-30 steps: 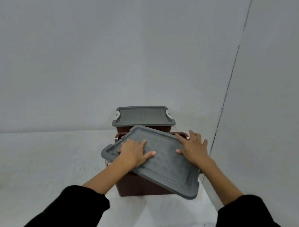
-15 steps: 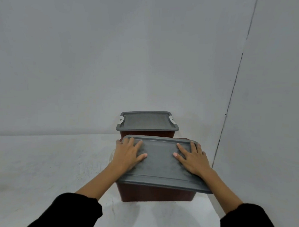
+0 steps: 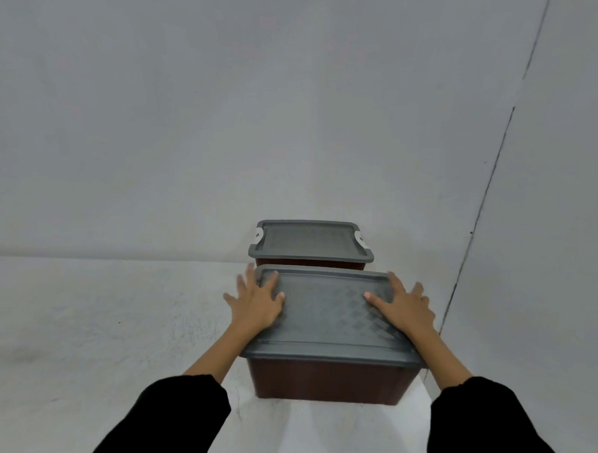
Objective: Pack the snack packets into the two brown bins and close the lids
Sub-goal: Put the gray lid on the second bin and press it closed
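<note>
Step in hand: seating the near lid (image 3: 324, 316) on the near bin (image 3: 328, 381); I judge this the last closing of the task
Left hand (image 3: 256, 301): flat on the lid's left end, fingers spread, the outer ones reaching past the edge
Right hand (image 3: 403, 308): flat on the lid's right end, fingers spread; nothing pinched by either hand
Doing it well: press evenly at both ends so the rim drops all round; then feel along the front lip, which looks level from here; this bin's end clips are hidden under the hands, so whether they are engaged cannot be told
Snack packets: none in view; presumably inside the bins, though the opaque lids hide that
Far bin (image 3: 309, 263): just behind the near one, its far lid (image 3: 310, 240) lying flat with white latches (image 3: 258, 236) at both ends
Surroundings: white table (image 3: 98, 320); plain grey wall (image 3: 227, 103) with a corner seam on the right
In the way: the near bin stands by the table's right edge, so a sideways shove could tip it; push straight down
</note>
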